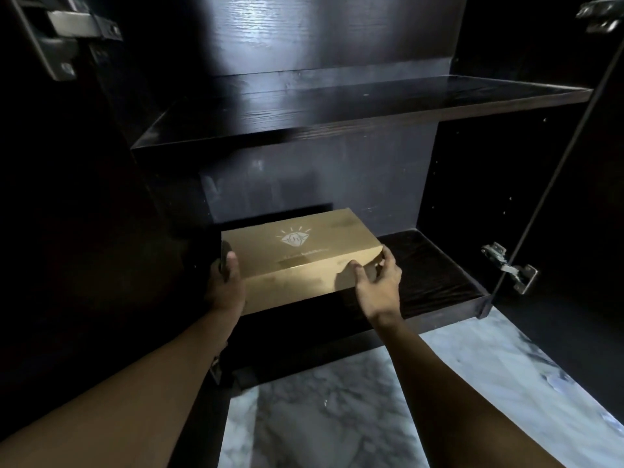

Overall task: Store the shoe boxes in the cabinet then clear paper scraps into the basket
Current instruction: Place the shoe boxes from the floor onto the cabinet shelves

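Note:
A gold shoe box (pixel 297 255) with a pale diamond logo on its lid sits on the bottom shelf (pixel 439 282) of a dark wooden cabinet, toward the left side. My left hand (pixel 225 282) grips the box's left end, thumb on the lid. My right hand (pixel 376 282) holds its front right corner, thumb on the front face and fingers round the right end. The box's near edge is about level with the shelf's front.
An upper shelf (pixel 337 113) spans the cabinet above the box. The right door (pixel 574 146) stands open, with a metal hinge (pixel 510 268) on it. Another hinge (pixel 67 32) shows at top left. White marbled floor (pixel 337 410) lies below.

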